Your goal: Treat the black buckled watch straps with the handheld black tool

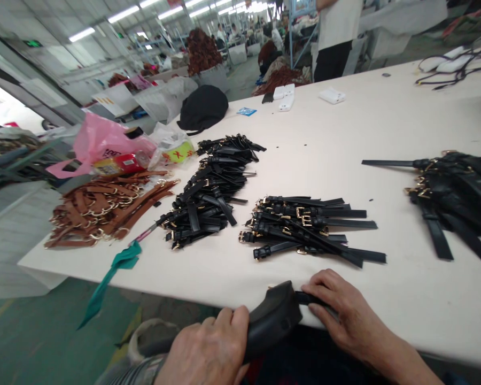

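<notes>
My left hand is wrapped round the grip of a black hand-held tool with a curved body, at the table's front edge. What kind of tool it is I cannot make out. My right hand pinches a narrow black strap between thumb and fingers. The strap's far end goes to the tool's head, and a bit of gold metal shows just beyond. Past my hands lies a pile of black buckled straps with gold buckles. A larger heap of black straps stretches away to its left.
Brown straps with metal rings lie at the left, near a pink bag. A teal cloth strip hangs over the front edge. More black straps are at the right. A black cap and a standing person are farther back.
</notes>
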Available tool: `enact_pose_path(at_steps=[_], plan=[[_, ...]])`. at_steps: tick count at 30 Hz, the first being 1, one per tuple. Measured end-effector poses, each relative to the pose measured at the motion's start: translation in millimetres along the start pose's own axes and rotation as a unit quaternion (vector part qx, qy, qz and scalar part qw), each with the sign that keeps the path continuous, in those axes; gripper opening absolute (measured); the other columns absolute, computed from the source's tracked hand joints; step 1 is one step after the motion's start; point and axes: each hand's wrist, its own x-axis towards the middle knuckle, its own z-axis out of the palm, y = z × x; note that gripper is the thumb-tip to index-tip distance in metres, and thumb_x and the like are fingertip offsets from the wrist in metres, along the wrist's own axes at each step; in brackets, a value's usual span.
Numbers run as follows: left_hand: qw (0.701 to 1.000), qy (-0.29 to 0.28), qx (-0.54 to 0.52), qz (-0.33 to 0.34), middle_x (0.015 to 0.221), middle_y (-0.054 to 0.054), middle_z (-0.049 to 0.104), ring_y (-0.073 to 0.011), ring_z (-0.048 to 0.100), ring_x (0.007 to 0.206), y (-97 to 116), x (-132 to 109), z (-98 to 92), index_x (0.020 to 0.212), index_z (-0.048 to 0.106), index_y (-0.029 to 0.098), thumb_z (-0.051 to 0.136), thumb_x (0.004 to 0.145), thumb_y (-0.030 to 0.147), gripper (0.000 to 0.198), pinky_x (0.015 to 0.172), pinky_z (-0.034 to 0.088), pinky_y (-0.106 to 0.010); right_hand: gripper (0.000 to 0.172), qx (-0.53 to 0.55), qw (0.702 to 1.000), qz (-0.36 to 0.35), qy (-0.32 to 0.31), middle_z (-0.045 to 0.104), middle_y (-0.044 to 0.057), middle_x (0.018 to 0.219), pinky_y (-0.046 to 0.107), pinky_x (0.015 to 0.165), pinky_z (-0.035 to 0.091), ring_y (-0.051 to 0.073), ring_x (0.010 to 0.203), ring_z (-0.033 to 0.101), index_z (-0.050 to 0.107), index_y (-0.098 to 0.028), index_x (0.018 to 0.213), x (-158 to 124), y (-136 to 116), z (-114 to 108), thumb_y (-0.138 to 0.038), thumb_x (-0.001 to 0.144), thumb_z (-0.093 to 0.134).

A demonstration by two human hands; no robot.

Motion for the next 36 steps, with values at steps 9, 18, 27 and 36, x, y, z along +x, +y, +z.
enact_pose_path(at_steps=[9,18,27,36], plan=[[0.996,0.083,-0.029,0.000,0.085,-0.003,0.064,-0.0213,0.062,0.077,-13,13,7.6,0.099,0.047,0.024,0.041,0.079,0.028,0.020,0.068,0.046,-0.034,0.026,-0.004,1.000,-0.010,0.004,0.053,0.008,0.091,0.034,0.072,0.046,0.019,0.084,0.050,0.054,-0.019,0.102,1,2,-1,-0.011,0.080,0.046],[0.996,0.046,-0.058,-0.041,0.082,-0.003,0.065,-0.0203,0.062,0.077,-41,-2,13.4,0.099,0.050,0.026,0.037,0.082,0.035,0.024,0.067,0.043,-0.031,0.025,-0.016,1.000,0.001,-0.005,0.054,0.008,0.090,0.034,0.071,0.045,0.020,0.084,0.051,0.055,-0.020,0.102,1,-2,-2,-0.015,0.077,0.050],[0.996,0.073,-0.052,-0.007,0.089,-0.004,0.063,-0.0209,0.060,0.082,-29,9,10.6,0.097,0.051,0.024,0.039,0.080,0.037,0.024,0.073,0.043,-0.033,0.026,-0.035,0.999,-0.001,-0.002,0.054,0.007,0.087,0.032,0.066,0.045,0.019,0.079,0.052,0.056,-0.021,0.102,1,1,1,-0.017,0.077,0.052],[0.993,0.089,-0.072,-0.006,0.084,-0.001,0.063,-0.0187,0.061,0.075,-42,0,21.0,0.094,0.051,0.027,0.041,0.080,0.038,0.021,0.067,0.043,-0.030,0.026,-0.068,0.997,-0.028,-0.004,0.056,0.007,0.088,0.033,0.066,0.046,0.020,0.079,0.054,0.056,-0.023,0.103,-1,2,4,-0.018,0.078,0.052]])
